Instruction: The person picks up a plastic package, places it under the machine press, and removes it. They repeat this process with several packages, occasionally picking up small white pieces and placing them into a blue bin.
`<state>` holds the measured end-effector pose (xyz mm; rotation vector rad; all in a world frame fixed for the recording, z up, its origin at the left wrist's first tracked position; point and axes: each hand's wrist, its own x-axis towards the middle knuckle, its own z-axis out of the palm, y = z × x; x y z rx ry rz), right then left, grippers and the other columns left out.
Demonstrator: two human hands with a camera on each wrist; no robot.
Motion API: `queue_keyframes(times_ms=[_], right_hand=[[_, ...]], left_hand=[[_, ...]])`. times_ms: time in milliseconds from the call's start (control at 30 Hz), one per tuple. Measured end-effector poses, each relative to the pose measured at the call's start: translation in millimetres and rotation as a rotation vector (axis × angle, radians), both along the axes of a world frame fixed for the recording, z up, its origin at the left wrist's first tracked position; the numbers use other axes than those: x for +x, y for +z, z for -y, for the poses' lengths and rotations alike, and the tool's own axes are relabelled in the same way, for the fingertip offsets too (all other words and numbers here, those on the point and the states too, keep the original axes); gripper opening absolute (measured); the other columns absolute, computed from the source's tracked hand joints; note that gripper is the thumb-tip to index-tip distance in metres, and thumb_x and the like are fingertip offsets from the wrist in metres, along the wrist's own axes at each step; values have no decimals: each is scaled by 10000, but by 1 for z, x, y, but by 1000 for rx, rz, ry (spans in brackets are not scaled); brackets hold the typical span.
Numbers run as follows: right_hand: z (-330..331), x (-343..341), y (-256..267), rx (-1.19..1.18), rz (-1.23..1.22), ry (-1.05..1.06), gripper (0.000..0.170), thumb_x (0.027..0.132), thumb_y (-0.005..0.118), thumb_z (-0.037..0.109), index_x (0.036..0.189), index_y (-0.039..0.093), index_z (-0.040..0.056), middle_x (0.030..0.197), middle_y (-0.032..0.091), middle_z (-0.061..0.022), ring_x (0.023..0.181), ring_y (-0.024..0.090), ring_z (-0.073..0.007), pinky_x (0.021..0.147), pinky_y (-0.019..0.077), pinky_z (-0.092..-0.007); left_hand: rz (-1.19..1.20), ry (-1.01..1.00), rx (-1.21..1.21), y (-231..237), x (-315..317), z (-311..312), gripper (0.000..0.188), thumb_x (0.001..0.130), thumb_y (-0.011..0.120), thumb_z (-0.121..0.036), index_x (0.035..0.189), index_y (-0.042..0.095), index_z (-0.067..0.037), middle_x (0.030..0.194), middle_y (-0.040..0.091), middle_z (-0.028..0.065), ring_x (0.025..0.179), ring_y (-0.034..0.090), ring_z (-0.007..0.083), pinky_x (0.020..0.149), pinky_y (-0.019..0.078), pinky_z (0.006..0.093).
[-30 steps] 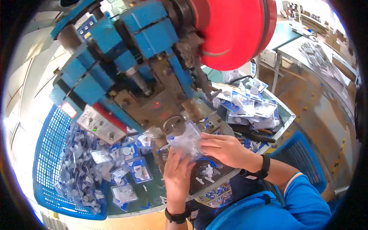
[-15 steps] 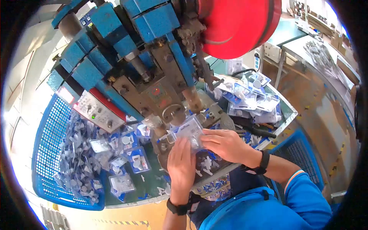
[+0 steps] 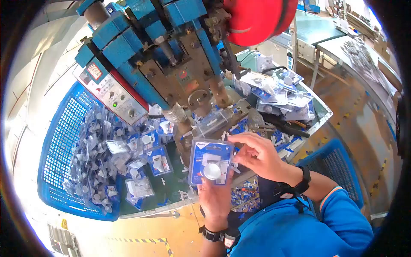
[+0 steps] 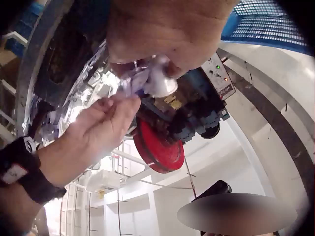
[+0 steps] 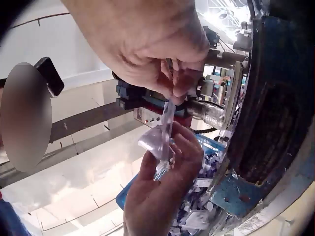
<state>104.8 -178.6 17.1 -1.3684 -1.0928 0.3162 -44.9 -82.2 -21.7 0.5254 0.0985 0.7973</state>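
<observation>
A blue-and-clear blister pack (image 3: 211, 160) with a white round item inside stands tilted in front of the press, its printed front toward the head camera. My left hand (image 3: 215, 203) holds it from below, with the fingers partly hidden behind it. My right hand (image 3: 265, 158) pinches the pack's right edge between thumb and fingers. In the right wrist view the blister pack (image 5: 166, 130) is seen edge-on, the right hand (image 5: 157, 54) at its upper end and the left hand (image 5: 165, 184) gripping lower down.
Behind the pack stands a blue press (image 3: 124, 51) with a red wheel (image 3: 261, 21) and a control box (image 3: 113, 94). A clear plastic piece (image 3: 214, 122) lies on its bed. Left is a blue basket (image 3: 53, 171) of packs; more packs (image 3: 282, 96) are piled at right.
The blister pack has come away from the press bed toward me and turned from its back to its printed front. My left hand has moved beneath it; my right stays at its edge.
</observation>
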Motion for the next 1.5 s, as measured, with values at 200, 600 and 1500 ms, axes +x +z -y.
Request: queue_keyframes(times_ms=[200, 600, 1500], right_hand=[[3, 8, -7, 75, -319, 207, 354, 876, 688, -28, 1223, 621, -3, 1092, 634, -44, 898, 622, -79, 761, 525, -225], [10, 1, -7, -24, -10, 198, 304, 872, 711, 46, 1173, 674, 46, 1000, 710, -38, 825, 636, -69, 712, 532, -249], [27, -4, 0, 191, 765, -150, 201, 730, 774, 156, 888, 667, 94, 902, 574, -36, 822, 581, -226, 698, 499, -324]], left_hand=[[-226, -141, 255, 0, -28, -1, 465, 901, 644, -95, 1342, 505, -45, 1315, 591, 115, 1222, 563, 276, 1057, 424, 486], [-314, -99, 223, -7, -22, 7, 313, 1018, 484, -159, 1293, 542, -20, 1276, 607, 155, 1160, 607, 290, 1004, 492, 487], [-342, 38, 470, -8, 8, 39, 401, 1062, 405, -302, 1309, 486, 4, 1278, 566, 131, 1175, 551, 216, 992, 452, 363]])
